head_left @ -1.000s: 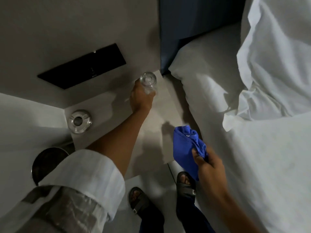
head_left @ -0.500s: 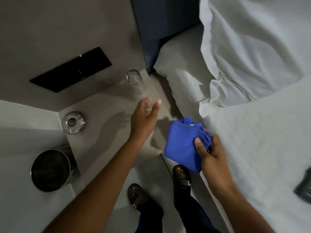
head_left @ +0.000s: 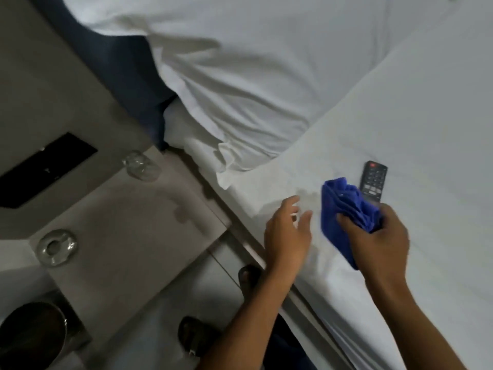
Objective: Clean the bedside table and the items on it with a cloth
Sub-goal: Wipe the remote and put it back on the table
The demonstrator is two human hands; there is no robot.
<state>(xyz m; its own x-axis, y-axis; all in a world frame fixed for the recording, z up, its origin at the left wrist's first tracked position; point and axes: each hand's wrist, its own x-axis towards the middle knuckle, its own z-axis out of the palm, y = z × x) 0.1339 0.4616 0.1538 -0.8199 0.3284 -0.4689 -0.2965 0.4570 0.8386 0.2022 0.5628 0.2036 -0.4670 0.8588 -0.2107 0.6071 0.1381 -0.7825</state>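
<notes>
Both hands over the bed, blue cloth bunched in the right.

The right hand has its grip clenched around the crumpled blue cloth, held just above the white bed, with a black remote lying right behind it. The left hand hovers beside the cloth, fingers spread, grip released and empty. Off to the left, the grey tabletop carries a clear glass near its back corner and a glass ashtray at its outer edge.
</notes>
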